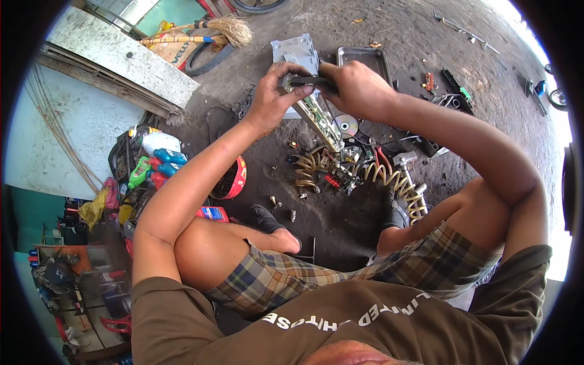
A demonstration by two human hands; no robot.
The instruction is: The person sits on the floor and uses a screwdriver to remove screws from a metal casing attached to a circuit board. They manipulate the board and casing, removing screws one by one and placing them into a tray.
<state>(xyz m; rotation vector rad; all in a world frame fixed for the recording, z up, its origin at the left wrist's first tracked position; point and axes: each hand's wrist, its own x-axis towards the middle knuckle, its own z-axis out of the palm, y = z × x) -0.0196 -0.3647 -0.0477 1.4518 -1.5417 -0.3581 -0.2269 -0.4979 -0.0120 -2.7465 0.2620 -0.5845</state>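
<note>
In front of me I hold up a long narrow metal frame with a circuit board (317,118) inside, tilted, its lower end near the ground. My left hand (274,100) is closed round its upper end, thumb over the top. My right hand (362,90) is closed at the same end, on a dark flat piece (311,80) that stretches across to the left fingers; its kind I cannot tell. Behind the hands lies a grey metal panel (295,47). Below the frame are a shiny disc (347,126) and a heap of small electronic parts (344,173).
A coiled yellowish hose (389,174) and a hammer (406,161) lie by my right foot. At the back is a metal tray (380,56). A red round container (234,182) and several bottles (167,156) stand left. A straw broom (228,30) lies far left.
</note>
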